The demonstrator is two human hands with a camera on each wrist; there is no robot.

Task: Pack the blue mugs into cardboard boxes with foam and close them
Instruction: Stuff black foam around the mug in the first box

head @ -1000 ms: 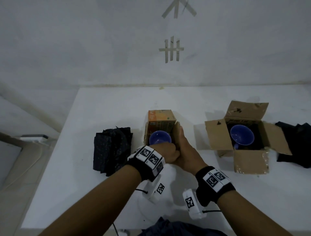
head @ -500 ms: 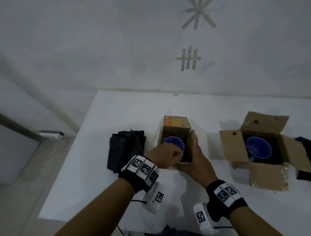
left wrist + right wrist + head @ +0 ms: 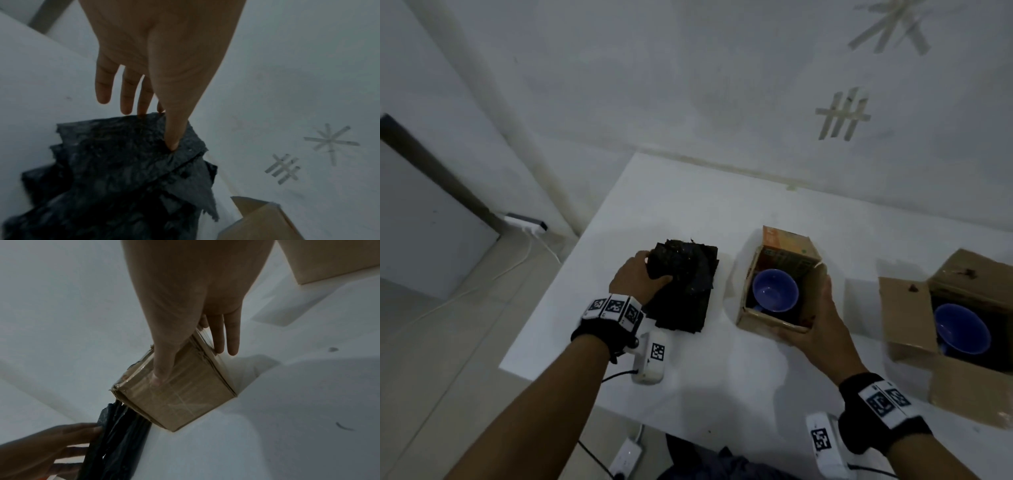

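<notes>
A small cardboard box [image 3: 767, 318] stands open mid-table with a blue mug [image 3: 775, 291] inside. My right hand [image 3: 811, 308] grips its near right corner, thumb on the front face [image 3: 160, 374] and fingers along the side. Left of the box lies a stack of black foam pieces [image 3: 685, 298]. My left hand [image 3: 652, 269] pinches the top foam piece [image 3: 123, 154], thumb on top and fingers behind its far edge. A second open box [image 3: 904, 315] at the right edge holds another blue mug [image 3: 962, 334].
The table's left edge [image 3: 558, 284] drops to a tiled floor with a white power strip [image 3: 525, 224] and cable. Another power strip [image 3: 626, 459] lies under the near edge. The wall stands close behind the table. Dark cloth [image 3: 722, 462] shows at the bottom.
My left hand has left the mouth of the small box and moved left onto the foam stack, taking hold of the top piece. The right hand stays on the box. The view turned left.
</notes>
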